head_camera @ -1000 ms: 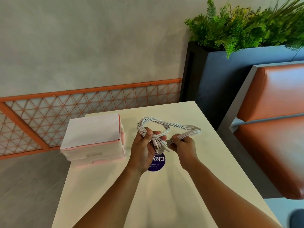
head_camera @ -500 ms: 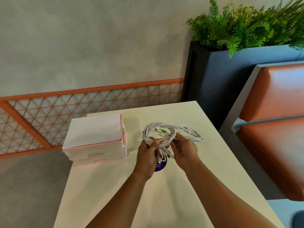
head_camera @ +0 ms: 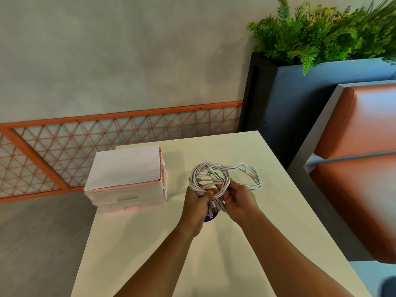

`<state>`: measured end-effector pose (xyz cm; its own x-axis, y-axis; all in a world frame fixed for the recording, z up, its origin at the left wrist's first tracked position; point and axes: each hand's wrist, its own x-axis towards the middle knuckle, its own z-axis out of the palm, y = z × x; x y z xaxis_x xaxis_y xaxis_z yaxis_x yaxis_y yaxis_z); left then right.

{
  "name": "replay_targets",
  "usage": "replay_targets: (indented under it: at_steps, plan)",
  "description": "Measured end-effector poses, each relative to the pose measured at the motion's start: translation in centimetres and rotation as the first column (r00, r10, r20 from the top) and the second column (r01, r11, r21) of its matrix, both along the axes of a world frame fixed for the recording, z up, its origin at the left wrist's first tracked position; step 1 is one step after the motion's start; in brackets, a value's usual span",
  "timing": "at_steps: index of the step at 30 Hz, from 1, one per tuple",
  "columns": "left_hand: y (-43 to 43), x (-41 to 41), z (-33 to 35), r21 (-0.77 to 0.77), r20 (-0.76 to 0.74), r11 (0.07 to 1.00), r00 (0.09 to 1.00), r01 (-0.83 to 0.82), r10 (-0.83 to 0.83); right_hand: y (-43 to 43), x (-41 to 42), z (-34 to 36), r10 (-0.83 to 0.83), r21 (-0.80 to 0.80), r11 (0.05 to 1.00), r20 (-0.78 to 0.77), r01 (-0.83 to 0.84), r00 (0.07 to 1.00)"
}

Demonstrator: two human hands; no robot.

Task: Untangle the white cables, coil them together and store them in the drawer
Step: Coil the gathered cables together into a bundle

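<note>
A: Both hands are on the white cables (head_camera: 209, 176), held up over the table (head_camera: 289, 221), just to the right of the pink drawer unit (head_camera: 128, 189).

B: Yes, the left hand (head_camera: 196, 200) has its fingers curled round the gathered bottom of the coil, thumb across the strands. The right hand (head_camera: 240, 202) pinches the strands just beside it.

A: There's one round coil above the left hand, and a looser loop (head_camera: 251, 179) out to the right. Whether it touches the tabletop is hard to tell.

B: That's the part to tidy, I'd say. The left hand should be the anchor while the right feeds that slack loop round to match the first coil.

A: And the plug ends (head_camera: 214, 207) dangling between the hands?

B: Tuck them in, or they'll likely snag at the drawer mouth. The drawers look closed, so one hand must come free. That coil looks springy enough to burst open if the grip loosens.
</note>
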<state>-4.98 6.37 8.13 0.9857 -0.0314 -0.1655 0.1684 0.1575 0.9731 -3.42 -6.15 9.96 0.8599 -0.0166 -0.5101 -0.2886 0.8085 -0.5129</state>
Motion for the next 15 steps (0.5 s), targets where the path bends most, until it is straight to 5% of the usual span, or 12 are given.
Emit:
replay_targets:
  at_steps: [5, 15]
  plan:
    - [0.3, -0.2, 0.7, -0.303, -0.207, 0.953, 0.977, -0.015, -0.051, -0.7, -0.2, 0.4, 0.123, -0.033, 0.992, 0.104, -0.120, 0.987]
    - [1.1, 0.2, 1.6, -0.292, -0.268, 0.956, 0.960, 0.001, -0.083, -2.3, -0.5, 1.0, 0.340, -0.191, 0.932, 0.154, -0.309, 0.928]
